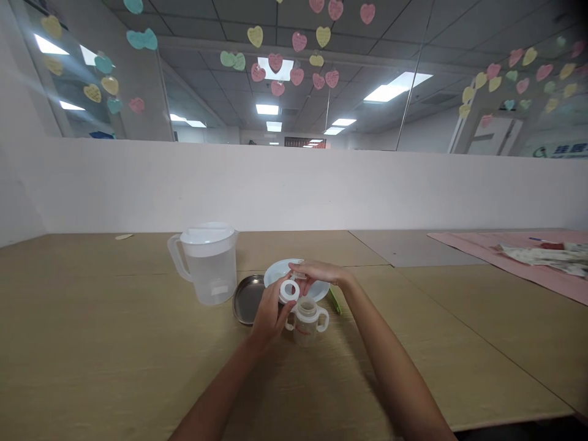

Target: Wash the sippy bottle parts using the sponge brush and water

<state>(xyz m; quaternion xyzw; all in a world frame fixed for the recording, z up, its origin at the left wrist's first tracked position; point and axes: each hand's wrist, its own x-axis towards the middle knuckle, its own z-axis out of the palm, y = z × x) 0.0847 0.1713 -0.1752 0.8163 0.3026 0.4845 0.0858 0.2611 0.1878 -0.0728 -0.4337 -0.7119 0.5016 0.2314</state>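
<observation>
White plastic shows between the fingers of the left hand (269, 315), just below the middle of the frame: the hand grasps a white ring (289, 300), thumb at its lower right edge and the round hole turned toward the camera. Just above and to the right, the right hand (319, 272) is bent at the wrist, its fingers curved down around a small translucent piece (299, 275) close to the ring; I cannot tell whether they pinch it or only touch it.

Directly below the hands, a clear bottle (305, 331) with two white handles stands upright on the table (114, 343), its neck uncovered. Behind the hands lies a white plate (274, 269), partly hidden by them. A dark metal tray (247, 300) sits just left of the left hand, and a slim green object (335, 301) lies at the plate's right edge.

Farther left, a translucent pitcher (214, 272) stands with its lid on and its handle toward the left of the frame. At the right edge of the frame, a pink cloth (478, 251) carries a crumpled whitish item (542, 257). Across the top, above a white wall (294, 187), heart-shaped notes (299, 41) dot glass panels (358, 67).
</observation>
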